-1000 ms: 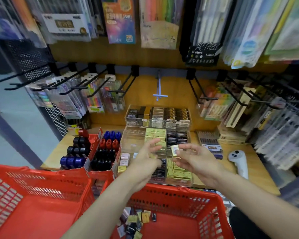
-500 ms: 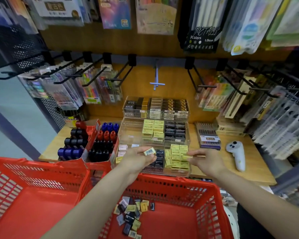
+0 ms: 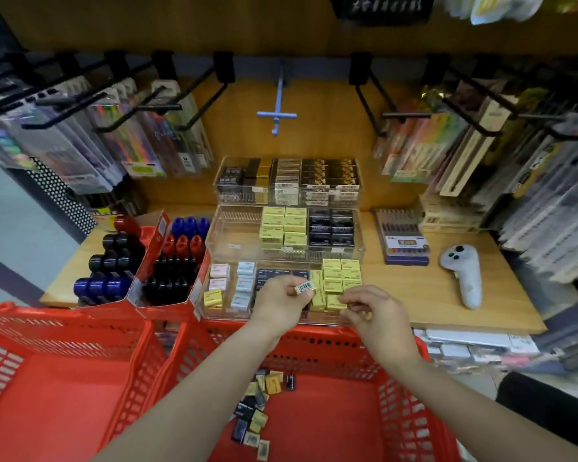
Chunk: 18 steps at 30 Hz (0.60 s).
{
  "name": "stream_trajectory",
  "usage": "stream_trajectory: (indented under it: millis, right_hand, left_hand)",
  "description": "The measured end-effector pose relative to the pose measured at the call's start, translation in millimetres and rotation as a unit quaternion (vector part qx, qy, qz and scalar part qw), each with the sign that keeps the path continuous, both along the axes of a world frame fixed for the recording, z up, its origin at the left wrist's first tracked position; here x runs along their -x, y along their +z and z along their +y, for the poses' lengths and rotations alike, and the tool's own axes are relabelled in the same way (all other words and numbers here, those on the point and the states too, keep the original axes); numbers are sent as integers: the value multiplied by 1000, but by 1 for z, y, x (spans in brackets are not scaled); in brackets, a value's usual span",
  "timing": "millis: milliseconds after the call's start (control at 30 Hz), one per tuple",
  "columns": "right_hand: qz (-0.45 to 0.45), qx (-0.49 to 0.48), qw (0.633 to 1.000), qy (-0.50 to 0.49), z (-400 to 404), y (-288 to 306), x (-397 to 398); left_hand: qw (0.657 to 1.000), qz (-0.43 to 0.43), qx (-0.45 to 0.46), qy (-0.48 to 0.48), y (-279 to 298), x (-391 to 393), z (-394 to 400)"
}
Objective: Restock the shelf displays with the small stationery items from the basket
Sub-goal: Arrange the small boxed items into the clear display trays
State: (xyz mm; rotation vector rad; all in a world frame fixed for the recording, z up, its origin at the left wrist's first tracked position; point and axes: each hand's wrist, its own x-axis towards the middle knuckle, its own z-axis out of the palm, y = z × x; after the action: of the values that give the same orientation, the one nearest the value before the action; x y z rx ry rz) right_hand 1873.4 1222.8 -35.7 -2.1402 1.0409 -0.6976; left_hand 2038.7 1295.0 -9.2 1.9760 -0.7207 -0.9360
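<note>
Two red baskets sit nearest, the right-hand basket (image 3: 397, 395) holding a loose scatter of small packs (image 3: 256, 415) on its floor at 6 o'clock. Beyond, on the desk (image 3: 414, 291), a clear tiered tray (image 3: 214, 311) holds rows of yellow packs (image 3: 342, 275) at 12 o'clock. Left hand (image 3: 281, 303) pinches one small yellow pack (image 3: 305, 287), barcode up, over the front tier. Right hand (image 3: 374, 310) has fingers curled at the yellow row; holding anything, cannot tell. Packs look light, stiff, a bit slick; best pinched across the short sides.
</note>
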Motion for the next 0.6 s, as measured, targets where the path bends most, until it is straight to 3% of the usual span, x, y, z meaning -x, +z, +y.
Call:
stream_trajectory:
  millis: [167, 300, 400, 467, 600]
  right_hand:
    - [-11, 6, 1000, -22, 2, -3, -8]
    - [4, 11, 999, -39, 2, 3, -7]
    - [-90, -66, 993, 27, 5, 15, -2]
    - [-121, -69, 987, 79, 6, 23, 0]
    - [-102, -41, 994, 27, 1, 27, 11]
  left_hand:
    - [1000, 10, 13, 7, -4, 1, 1]
    - [998, -48, 47, -6, -3, -1, 4]
    - [994, 38, 84, -59, 7, 5, 3]
    - [988, 83, 81, -103, 15, 11, 1]
    - [986, 85, 73, -120, 21, 18, 0]
